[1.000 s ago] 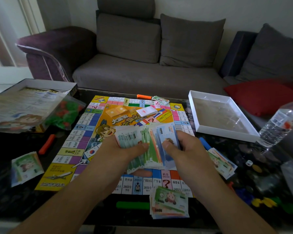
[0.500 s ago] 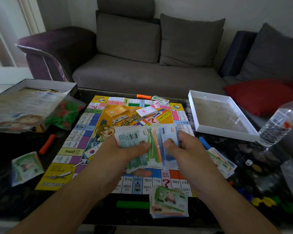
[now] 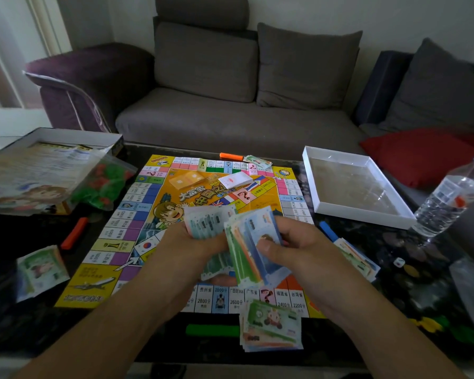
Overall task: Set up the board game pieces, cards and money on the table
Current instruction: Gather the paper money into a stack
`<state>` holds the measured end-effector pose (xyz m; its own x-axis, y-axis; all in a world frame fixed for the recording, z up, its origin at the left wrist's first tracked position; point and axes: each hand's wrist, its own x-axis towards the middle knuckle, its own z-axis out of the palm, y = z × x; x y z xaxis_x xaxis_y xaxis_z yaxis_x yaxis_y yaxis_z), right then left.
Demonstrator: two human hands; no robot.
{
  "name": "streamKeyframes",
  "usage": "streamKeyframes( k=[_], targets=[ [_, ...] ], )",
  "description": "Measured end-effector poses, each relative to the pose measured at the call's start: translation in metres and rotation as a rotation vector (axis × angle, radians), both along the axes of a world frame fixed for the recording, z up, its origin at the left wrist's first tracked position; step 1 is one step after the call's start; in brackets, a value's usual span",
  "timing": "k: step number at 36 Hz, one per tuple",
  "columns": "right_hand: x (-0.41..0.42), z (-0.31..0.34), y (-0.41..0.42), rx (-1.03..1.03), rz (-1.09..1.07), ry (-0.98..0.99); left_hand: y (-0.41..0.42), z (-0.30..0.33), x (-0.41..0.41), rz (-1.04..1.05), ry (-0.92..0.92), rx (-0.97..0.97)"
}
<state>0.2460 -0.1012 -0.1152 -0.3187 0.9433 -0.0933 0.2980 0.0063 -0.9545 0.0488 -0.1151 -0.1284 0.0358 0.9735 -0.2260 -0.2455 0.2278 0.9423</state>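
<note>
Both hands, the left hand and right hand, are gripping a fanned wad of play money above the game board lying on the dark surface.

money fan now split, hands tilted apart

We see a grey sofa with cushions against a pale wall, purple armchair left, dim daylight.
</note>
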Motion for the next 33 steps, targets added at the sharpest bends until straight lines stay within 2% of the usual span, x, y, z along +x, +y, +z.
streamKeyframes(
  k=[15, 24, 33],
  targets=[
    [0.034, 0.000, 0.001, 0.020, -0.066, -0.189, 0.002, 0.002, -0.002, -0.058, -0.101, -0.217],
    [0.070, -0.008, -0.007, -0.053, 0.193, -0.569, 0.008, -0.004, -0.013, -0.011, -0.075, -0.224],
    [0.063, -0.028, -0.019, -0.057, 0.313, -0.742, 0.007, -0.007, -0.007, -0.010, -0.024, -0.214]
  ],
)
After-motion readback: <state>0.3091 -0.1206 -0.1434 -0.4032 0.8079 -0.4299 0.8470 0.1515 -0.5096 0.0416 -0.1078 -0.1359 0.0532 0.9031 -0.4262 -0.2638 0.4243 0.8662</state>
